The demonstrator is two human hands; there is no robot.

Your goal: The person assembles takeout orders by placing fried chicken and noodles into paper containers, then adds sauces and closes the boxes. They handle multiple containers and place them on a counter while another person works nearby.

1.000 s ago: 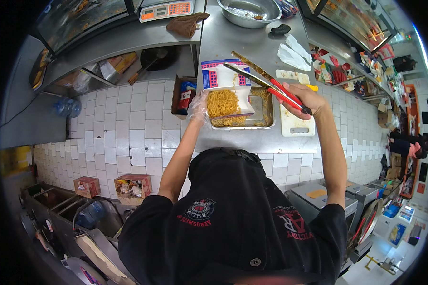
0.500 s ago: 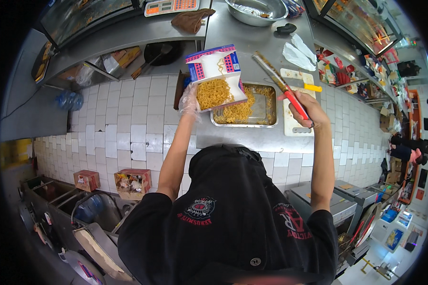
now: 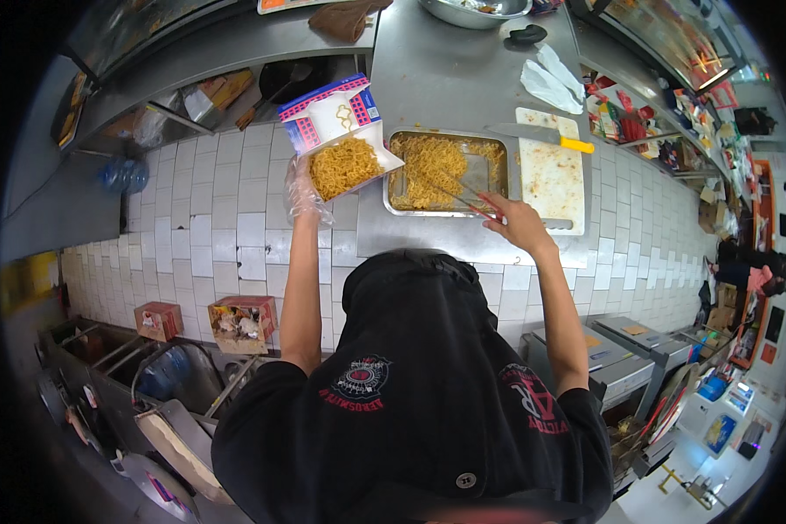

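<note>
Tray noodles (image 3: 434, 160) lay clearer: my left hand (image 3: 302, 194) shifted its clamped carton (image 3: 321, 120) past the surface's (image 3: 437, 83) left edge; right hand (image 3: 523, 225) gripped tongs (image 3: 474, 207).

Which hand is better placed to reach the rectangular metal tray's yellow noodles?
Probably the right hand: its red-handled metal tongs extend over those noodles. The left hand holds an open blue-and-pink cardboard box.

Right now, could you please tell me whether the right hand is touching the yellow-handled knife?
Apart. The head view plainly shows a stretch of white cutting board between the right hand and the yellow-handled knife.
</note>
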